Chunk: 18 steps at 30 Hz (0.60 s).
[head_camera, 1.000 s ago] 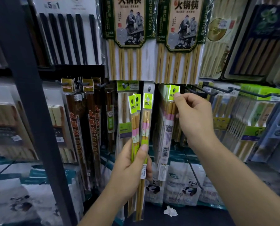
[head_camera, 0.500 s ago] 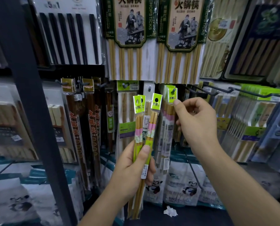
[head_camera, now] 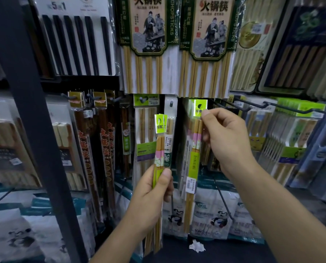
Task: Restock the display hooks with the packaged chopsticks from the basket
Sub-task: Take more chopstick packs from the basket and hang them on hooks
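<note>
Chopstick packs (head_camera: pixel 159 147) in left hand (head_camera: pixel 150 202); right hand (head_camera: pixel 228 143) pinches single pack (head_camera: pixel 193 162).

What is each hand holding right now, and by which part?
Left hand grips a bunch of chopstick packs around their middle. Right hand pinches a single pack by its green header card at the top.

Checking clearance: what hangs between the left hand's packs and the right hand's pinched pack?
Head view: a white-backed chopstick pack, partly behind the held packs, beside the pinched pack.

Left hand (head_camera: pixel 150 198), right hand (head_camera: pixel 227 143), both curled.
</note>
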Motion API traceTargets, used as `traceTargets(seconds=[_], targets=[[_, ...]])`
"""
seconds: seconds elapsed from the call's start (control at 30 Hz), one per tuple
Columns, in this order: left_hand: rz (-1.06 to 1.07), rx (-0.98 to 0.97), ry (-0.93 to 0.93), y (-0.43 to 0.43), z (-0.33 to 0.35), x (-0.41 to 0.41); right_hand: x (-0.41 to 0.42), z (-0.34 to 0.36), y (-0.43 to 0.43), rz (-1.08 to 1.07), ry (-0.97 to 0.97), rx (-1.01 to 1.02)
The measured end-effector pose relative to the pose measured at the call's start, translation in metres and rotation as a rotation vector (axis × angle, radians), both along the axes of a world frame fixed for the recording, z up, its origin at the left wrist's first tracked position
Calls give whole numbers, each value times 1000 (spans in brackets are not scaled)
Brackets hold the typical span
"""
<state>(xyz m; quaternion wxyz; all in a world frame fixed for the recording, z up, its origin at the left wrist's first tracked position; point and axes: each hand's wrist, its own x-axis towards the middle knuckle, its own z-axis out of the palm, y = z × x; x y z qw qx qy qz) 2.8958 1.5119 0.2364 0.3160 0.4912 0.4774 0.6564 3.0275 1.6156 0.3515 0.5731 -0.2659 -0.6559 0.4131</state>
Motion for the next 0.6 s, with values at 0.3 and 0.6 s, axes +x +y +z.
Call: traceTargets(seconds=[0.3,0.6], targets=[[-76,0,-11,-2,2,0,-5,-1,16,-122,-60,31],[-120,-16,-100,-2,3,-2,-4,-7,18,-193,-110,67]])
